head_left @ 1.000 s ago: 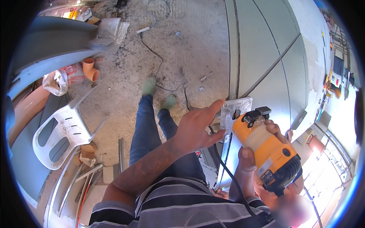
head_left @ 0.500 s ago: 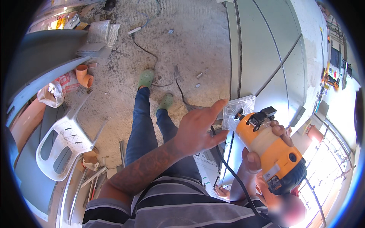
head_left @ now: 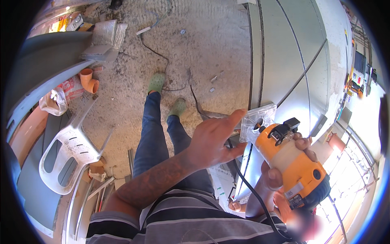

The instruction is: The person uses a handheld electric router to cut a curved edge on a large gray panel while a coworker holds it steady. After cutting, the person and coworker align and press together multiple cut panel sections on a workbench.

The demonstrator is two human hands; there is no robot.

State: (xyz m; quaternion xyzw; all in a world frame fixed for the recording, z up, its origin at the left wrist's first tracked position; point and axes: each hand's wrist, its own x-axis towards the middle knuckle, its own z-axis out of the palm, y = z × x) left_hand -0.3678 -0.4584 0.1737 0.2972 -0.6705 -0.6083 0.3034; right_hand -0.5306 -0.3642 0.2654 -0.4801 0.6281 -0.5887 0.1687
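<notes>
A yellow and black trim router (head_left: 290, 158) with a clear square base (head_left: 258, 118) rests on the edge of a grey-green panel (head_left: 288, 44). My right hand (head_left: 280, 166) wraps round the router's body, thumb on the near side and fingertips over the far side. My left hand (head_left: 213, 140) reaches across to the base. Its index finger and thumb are spread, touching the base's left corners; the other fingers are hidden. A black cable (head_left: 243, 177) hangs in a loop from behind my left hand toward my shirt.
Black lines cross the panel. At left stand a white plastic chair (head_left: 75, 146) and an orange pipe elbow (head_left: 88, 80). A cord (head_left: 154, 53) runs over the rough floor past my green clogs (head_left: 156, 82). At lower right another person's hand (head_left: 235, 206) is close by.
The router, both my hands and the panel edge have shifted slightly right in the picture, the router a little lower too. My hold on the router stays the same.
</notes>
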